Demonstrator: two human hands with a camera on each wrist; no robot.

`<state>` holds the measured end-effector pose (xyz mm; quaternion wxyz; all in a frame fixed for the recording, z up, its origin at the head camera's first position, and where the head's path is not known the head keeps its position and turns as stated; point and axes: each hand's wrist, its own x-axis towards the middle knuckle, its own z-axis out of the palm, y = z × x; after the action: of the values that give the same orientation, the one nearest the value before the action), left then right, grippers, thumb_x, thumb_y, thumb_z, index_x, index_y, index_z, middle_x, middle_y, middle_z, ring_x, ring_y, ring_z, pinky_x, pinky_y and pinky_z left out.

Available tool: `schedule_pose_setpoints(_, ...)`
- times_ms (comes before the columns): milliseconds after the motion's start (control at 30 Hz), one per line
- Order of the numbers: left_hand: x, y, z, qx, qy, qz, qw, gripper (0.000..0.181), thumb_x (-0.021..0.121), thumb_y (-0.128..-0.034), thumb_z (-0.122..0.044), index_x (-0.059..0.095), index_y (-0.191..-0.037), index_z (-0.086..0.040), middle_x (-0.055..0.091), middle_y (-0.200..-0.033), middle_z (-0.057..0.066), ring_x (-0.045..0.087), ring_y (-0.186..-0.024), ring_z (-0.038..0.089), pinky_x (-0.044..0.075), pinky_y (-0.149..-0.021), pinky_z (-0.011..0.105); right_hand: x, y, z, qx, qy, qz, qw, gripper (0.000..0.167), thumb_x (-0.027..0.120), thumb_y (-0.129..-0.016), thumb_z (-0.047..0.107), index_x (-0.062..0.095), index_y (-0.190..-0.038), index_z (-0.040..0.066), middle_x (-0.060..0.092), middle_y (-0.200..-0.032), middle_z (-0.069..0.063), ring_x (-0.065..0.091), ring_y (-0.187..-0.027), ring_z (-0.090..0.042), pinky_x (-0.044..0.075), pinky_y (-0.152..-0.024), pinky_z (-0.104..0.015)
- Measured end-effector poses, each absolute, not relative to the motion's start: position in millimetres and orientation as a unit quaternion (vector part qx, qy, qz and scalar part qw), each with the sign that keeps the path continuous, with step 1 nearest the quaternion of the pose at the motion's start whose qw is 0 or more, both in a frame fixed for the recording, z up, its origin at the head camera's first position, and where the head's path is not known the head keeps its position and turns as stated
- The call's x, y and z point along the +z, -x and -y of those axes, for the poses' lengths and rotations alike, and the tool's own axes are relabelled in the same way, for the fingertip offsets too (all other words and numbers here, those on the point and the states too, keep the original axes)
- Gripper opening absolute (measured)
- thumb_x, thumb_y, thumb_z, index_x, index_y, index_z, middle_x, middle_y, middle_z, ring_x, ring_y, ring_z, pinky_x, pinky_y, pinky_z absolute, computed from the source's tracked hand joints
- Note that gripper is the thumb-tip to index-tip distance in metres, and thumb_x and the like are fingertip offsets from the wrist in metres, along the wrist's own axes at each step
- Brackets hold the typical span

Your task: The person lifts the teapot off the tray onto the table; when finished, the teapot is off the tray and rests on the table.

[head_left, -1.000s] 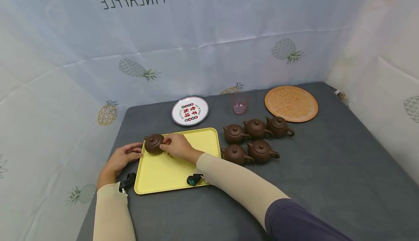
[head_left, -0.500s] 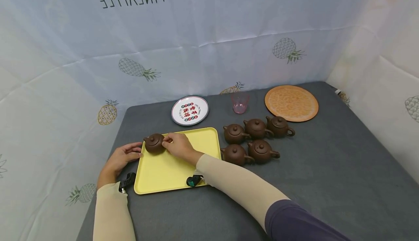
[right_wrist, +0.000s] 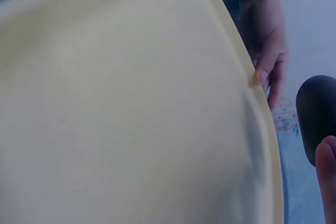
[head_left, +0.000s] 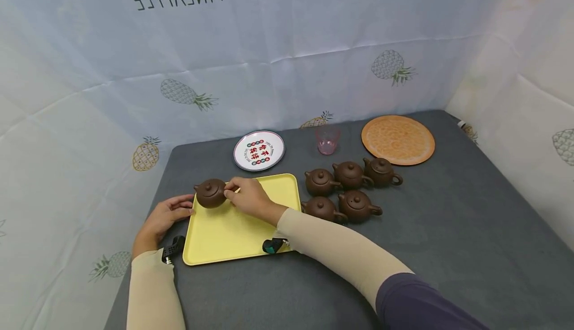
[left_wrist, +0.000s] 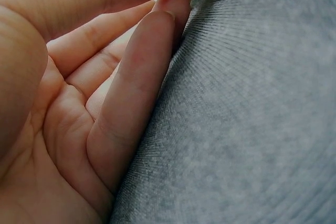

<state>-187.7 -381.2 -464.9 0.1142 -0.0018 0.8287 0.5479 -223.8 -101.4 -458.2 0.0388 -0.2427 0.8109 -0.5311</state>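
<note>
In the head view, my right hand (head_left: 249, 198) pinches the handle of a dark brown teapot (head_left: 210, 194) over the back left corner of a yellow tray (head_left: 224, 240). The lid knob is upright and the spout points left. Part of that teapot (right_wrist: 316, 116) shows at the right edge of the right wrist view, beside a fingertip (right_wrist: 326, 174). My left hand (head_left: 167, 216) lies along the tray's left side, its fingertips touching the rim. In the left wrist view, the left hand's fingers (left_wrist: 128, 77) are fairly straight, next to the grey cloth.
Several brown teapots (head_left: 357, 205) stand in two rows just right of the tray. Behind them are a pink clear cup (head_left: 328, 139) and a round orange-brown board (head_left: 398, 140). A white plate (head_left: 259, 150) with red characters lies behind the tray. Pineapple-print cloth walls enclose the table.
The right hand has raised the teapot a little and shifted it slightly backward. The left hand has kept its place at the tray's rim.
</note>
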Motion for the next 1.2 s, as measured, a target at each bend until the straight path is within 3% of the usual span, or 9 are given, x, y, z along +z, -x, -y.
schedule_pose_setpoints(233, -457, 184, 375, 0.541, 0.012, -0.832, 0.121, 0.057, 0.069, -0.0904, -0.005, 0.044, -0.138, 0.012, 0.062, -0.111, 0.019, 0.062, -0.086, 0.008, 0.052, -0.072, 0.025, -446, 216, 76, -0.53, 0.253, -0.808, 0.044, 0.009, 0.062, -0.097, 0.023, 0.069, -0.101, 0.018, 0.064, -0.089, 0.014, 0.063, -0.066, -0.001, 0.049, -0.055, -0.024)
schedule_pose_setpoints(633, -458, 186, 377, 0.54, 0.019, -0.833, 0.12, 0.058, 0.071, -0.0889, -0.007, 0.046, -0.138, 0.01, 0.065, -0.105, 0.01, 0.063, -0.083, 0.008, 0.052, -0.07, 0.025, -439, 206, 24, -0.561, 0.22, -0.797, 0.034, 0.009, 0.065, -0.096, 0.019, 0.071, -0.101, 0.015, 0.068, -0.086, 0.009, 0.066, -0.068, -0.008, 0.05, -0.055, -0.029)
schedule_pose_setpoints(933, -457, 186, 378, 0.535, 0.01, -0.836, 0.125, 0.059, 0.07, -0.0899, -0.008, 0.044, -0.139, 0.011, 0.065, -0.109, 0.013, 0.063, -0.085, 0.008, 0.052, -0.071, 0.026, -429, 198, -17, -0.576, 0.215, -0.788, -0.017, 0.01, 0.065, -0.095, 0.017, 0.071, -0.101, 0.012, 0.071, -0.084, -0.005, 0.066, -0.067, -0.011, 0.048, -0.052, -0.033)
schedule_pose_setpoints(1067, -468, 191, 385, 0.538, 0.01, -0.835, 0.12, 0.059, 0.07, -0.09, -0.008, 0.044, -0.14, 0.01, 0.065, -0.11, 0.013, 0.063, -0.085, 0.007, 0.052, -0.07, 0.025, -424, 198, -37, -0.569, 0.22, -0.791, -0.043, 0.009, 0.065, -0.095, 0.016, 0.072, -0.1, 0.013, 0.071, -0.081, -0.005, 0.066, -0.066, -0.01, 0.05, -0.054, -0.032)
schedule_pose_setpoints(1200, -481, 196, 393, 0.537, 0.013, -0.836, 0.115, 0.06, 0.071, -0.0899, -0.011, 0.045, -0.14, 0.008, 0.066, -0.107, 0.006, 0.063, -0.084, 0.007, 0.052, -0.069, 0.025, -423, 199, -60, -0.557, 0.232, -0.794, -0.072, 0.008, 0.066, -0.094, 0.015, 0.072, -0.098, 0.013, 0.069, -0.074, -0.002, 0.065, -0.063, -0.012, 0.052, -0.058, -0.031)
